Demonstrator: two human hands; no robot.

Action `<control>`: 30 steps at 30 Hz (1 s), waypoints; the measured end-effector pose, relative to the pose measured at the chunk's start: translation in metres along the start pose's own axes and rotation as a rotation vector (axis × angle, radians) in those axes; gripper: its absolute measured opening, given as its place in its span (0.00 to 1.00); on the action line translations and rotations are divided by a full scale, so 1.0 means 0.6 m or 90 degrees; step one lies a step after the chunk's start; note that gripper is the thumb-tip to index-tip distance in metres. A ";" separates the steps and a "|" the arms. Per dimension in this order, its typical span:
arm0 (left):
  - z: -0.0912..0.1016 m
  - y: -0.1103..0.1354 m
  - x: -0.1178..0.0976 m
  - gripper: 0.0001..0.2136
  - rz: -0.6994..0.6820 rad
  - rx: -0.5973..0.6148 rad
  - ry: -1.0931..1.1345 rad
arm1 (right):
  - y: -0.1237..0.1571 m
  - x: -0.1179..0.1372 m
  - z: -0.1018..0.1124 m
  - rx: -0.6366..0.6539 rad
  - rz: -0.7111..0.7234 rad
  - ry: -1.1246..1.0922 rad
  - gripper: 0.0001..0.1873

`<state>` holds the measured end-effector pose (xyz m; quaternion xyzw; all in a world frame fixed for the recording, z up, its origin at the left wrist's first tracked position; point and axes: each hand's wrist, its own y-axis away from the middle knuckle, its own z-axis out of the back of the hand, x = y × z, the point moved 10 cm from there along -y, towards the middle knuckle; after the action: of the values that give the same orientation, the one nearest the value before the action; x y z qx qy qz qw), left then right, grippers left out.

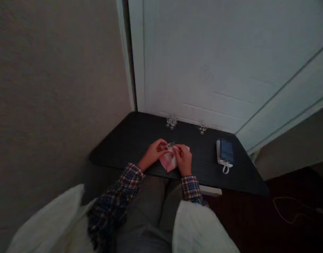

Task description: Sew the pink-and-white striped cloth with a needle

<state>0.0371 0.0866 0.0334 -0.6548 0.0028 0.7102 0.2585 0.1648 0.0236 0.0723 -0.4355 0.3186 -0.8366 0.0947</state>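
Where a pale panelled door [193, 52] meets its far edge, a black tabletop [119, 144] spreads in front of the person. Plaid sleeves [131, 177] lead to the left hand [152, 154] and right hand [184, 160], which come close together over the tabletop near its front edge. Well to their right lies a blue-and-white packet [226, 151], blurred on top, its white loop toward the person. Between the hands hangs a pink-and-white cloth [169, 163], pinched by the right fingers. Two clusters of clear glassware [171, 122] stand along the far edge. The left fingertips pinch a small clear piece [171, 144] just above the cloth; whether the right fingertips touch it, I cannot tell.
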 end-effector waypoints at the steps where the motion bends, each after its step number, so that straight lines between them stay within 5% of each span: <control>1: 0.003 0.000 0.000 0.13 0.008 -0.007 -0.007 | 0.000 -0.001 -0.001 0.001 -0.006 0.001 0.06; 12: 0.006 0.003 -0.006 0.13 0.056 0.004 -0.026 | -0.003 0.008 0.003 0.004 -0.005 -0.007 0.06; 22: 0.007 0.000 -0.009 0.20 0.011 -0.024 0.050 | 0.000 -0.007 0.004 -0.016 -0.042 0.022 0.08; 30: 0.005 0.004 -0.010 0.13 0.052 -0.014 0.020 | 0.001 -0.019 0.012 -0.032 -0.069 -0.009 0.09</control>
<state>0.0331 0.0832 0.0388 -0.6681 0.0260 0.7097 0.2221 0.1770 0.0251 0.0675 -0.4602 0.3146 -0.8292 0.0402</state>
